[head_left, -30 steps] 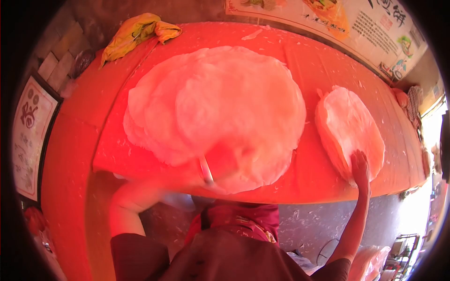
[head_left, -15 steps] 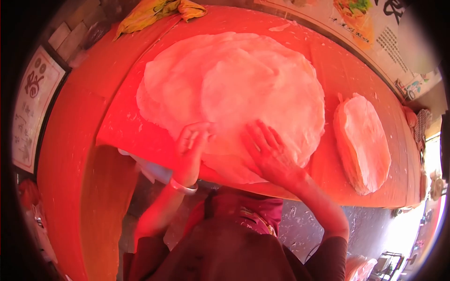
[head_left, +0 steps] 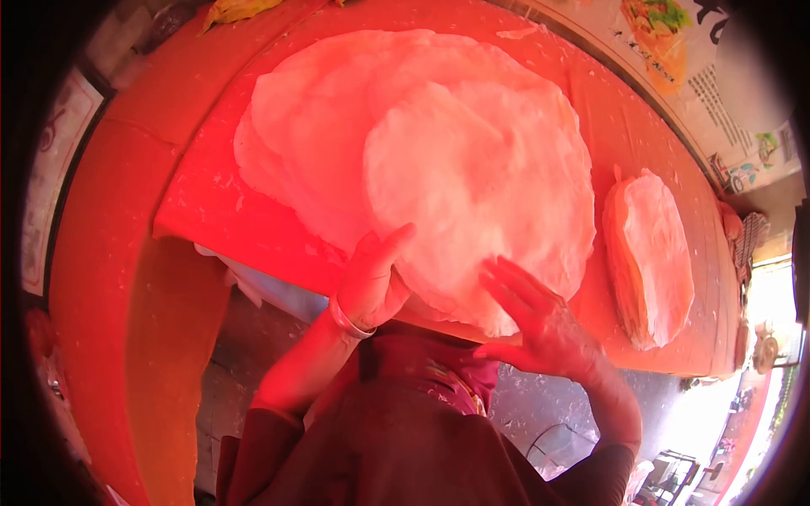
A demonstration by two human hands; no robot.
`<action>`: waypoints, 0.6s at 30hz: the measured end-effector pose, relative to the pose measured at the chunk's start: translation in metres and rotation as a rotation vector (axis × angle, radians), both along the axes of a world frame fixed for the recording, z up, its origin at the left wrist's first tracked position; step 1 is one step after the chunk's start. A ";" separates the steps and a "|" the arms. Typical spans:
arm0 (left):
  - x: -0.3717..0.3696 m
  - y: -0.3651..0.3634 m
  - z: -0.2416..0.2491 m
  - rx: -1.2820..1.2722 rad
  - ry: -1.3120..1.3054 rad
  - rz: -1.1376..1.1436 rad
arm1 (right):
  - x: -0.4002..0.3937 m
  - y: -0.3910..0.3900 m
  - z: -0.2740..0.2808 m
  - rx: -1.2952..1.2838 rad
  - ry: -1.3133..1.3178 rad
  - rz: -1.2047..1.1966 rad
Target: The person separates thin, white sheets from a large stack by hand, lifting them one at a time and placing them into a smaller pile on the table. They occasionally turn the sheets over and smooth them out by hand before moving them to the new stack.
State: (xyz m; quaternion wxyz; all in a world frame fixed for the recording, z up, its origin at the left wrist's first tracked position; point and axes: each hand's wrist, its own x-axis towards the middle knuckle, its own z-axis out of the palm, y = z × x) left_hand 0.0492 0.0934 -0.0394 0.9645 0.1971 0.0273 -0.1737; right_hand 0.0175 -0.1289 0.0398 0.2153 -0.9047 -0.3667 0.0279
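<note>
Thin round sheets (head_left: 481, 185) that look like dough lie overlapping on the red-covered table (head_left: 211, 190), the uppermost one toward the right. At their lower edge my left hand (head_left: 375, 274) is raised with the thumb apart from the fingers and nothing visible in it; a bracelet circles the wrist. My right hand (head_left: 536, 325) is over the near right edge of the sheets, thumb and fingers spread, holding nothing. Whether the fingertips touch the sheet is unclear. Further right rests a folded, layered stack (head_left: 650, 261) of similar pale sheets.
A yellow cloth (head_left: 240, 8) lies at the far left edge of the table. A framed sign (head_left: 63, 169) stands at the left, and a printed poster (head_left: 717, 93) is at the upper right. The table's near edge runs just before my body.
Both hands have moved off the sheets toward the near edge, the right one further right with its thumb spread. The uppermost sheet now lies smoother and its round outline shows more clearly.
</note>
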 end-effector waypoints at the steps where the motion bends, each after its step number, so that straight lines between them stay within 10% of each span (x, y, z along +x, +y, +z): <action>1: -0.002 -0.004 0.000 -0.002 -0.033 0.000 | 0.000 0.002 0.001 0.050 0.011 -0.038; 12: -0.003 -0.024 0.000 -0.118 -0.197 -0.055 | 0.034 0.020 -0.001 0.267 0.113 -0.147; 18: -0.009 -0.030 0.003 0.280 -0.085 0.104 | 0.040 0.009 -0.002 0.242 0.116 -0.166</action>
